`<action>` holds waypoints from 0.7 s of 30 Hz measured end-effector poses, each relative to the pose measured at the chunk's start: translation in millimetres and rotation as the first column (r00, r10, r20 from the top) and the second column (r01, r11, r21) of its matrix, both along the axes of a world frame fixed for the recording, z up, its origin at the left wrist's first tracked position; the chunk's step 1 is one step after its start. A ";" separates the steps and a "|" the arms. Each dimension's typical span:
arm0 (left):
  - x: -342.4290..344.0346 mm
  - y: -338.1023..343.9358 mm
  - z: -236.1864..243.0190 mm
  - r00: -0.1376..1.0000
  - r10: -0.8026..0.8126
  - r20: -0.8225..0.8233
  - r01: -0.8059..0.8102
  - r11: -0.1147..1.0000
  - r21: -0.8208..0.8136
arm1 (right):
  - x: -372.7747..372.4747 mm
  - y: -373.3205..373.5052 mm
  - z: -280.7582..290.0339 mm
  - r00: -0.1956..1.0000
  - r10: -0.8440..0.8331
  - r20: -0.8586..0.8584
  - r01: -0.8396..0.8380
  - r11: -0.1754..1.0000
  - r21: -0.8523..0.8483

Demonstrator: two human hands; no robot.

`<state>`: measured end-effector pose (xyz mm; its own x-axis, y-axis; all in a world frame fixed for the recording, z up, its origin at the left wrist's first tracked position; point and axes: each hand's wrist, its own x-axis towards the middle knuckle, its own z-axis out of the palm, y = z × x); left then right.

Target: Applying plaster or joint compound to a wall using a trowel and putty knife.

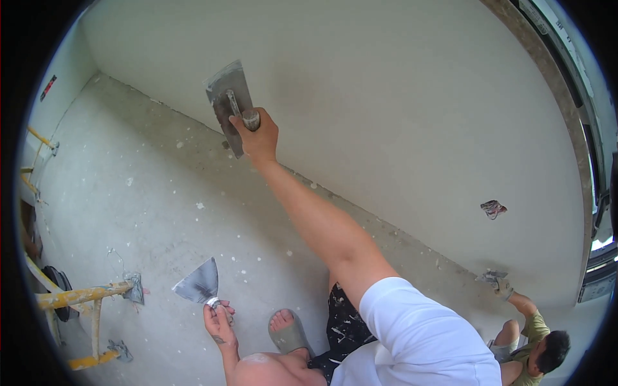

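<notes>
My right hand point(261, 138) is wrapped round the handle of a plastering trowel point(235, 83), a wide grey metal blade. The arm reaches far forward, and the trowel is up at the pale wall point(386, 96); whether its edge touches the wall I cannot tell. Lower and to the left, my left hand point(221, 323) grips a putty knife point(199, 283) with a fan-shaped metal blade pointing up and away. The blade shows grey smears, and the knife's handle is mostly hidden in the fingers.
Yellow scaffold legs point(84, 296) stand at the left on the spattered concrete floor point(154, 212). At the lower right a co-worker point(541, 350) crouches, a gloved hand holding a blade to the wall. Wires point(494, 209) stick out of the wall; a window frame point(595, 161) lines the right.
</notes>
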<state>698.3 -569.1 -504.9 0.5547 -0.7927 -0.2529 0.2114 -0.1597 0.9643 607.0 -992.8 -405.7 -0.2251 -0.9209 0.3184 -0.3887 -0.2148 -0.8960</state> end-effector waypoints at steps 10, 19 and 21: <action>-27.9 -142.5 42.3 0.426 -0.771 -0.474 0.739 0.599 -0.310 | -252.8 157.4 34.5 0.610 0.250 0.752 -0.387 0.922 0.008; -116.6 -210.3 104.6 0.179 -0.919 -0.352 0.846 0.326 -0.422 | -327.1 183.6 44.3 0.800 0.586 0.127 -0.593 0.743 0.310; -125.8 -208.7 118.2 0.267 -0.920 -0.288 0.847 0.367 -0.385 | -335.2 189.5 47.7 0.899 0.383 0.213 -0.416 0.592 0.690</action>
